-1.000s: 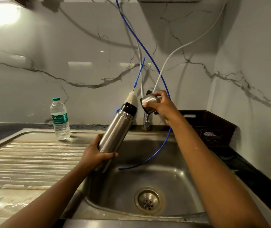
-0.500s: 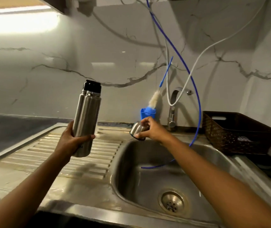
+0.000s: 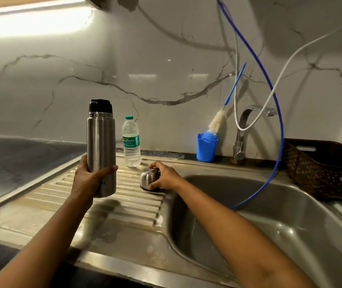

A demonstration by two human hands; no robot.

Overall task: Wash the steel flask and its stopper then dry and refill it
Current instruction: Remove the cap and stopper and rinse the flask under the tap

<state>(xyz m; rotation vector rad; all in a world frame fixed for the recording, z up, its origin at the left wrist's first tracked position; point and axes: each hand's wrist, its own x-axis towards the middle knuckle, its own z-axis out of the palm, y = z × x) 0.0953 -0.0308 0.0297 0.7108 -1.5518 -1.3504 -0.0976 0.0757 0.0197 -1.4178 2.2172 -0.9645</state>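
The left hand [image 3: 89, 181] grips the steel flask [image 3: 101, 142] round its lower body, fingers and thumb curled about it. It holds the flask upright in the air above the ribbed drainboard [image 3: 62, 196], left of the sink basin [image 3: 280, 221]. The black stopper [image 3: 100, 106] sits in the flask's neck. Beside the thumb the end of a printed word shows on the steel; only "ON" can be read, as the hand covers the rest.

The right hand [image 3: 163, 177] curls over a steel cap [image 3: 149, 179], which rests with its dark rim on the drainboard, just left of the basin.

Behind the cap, left of the basin, stands a plastic water bottle [image 3: 131, 142]. Its green label shows the letters "nature" in white script, and the lines beneath are too small to read. At the basin's back left corner a blue cup [image 3: 206, 149] holds a bottle brush [image 3: 215, 122]. The tap [image 3: 241, 140] stands behind the basin. A blue hose [image 3: 279, 125] drops into the basin, and a white hose [image 3: 286, 67] loops by the tap. A brown woven basket [image 3: 311, 173] lies right of the basin. The dark table [image 3: 20, 154] lies beyond the drainboard, well left of the basin.
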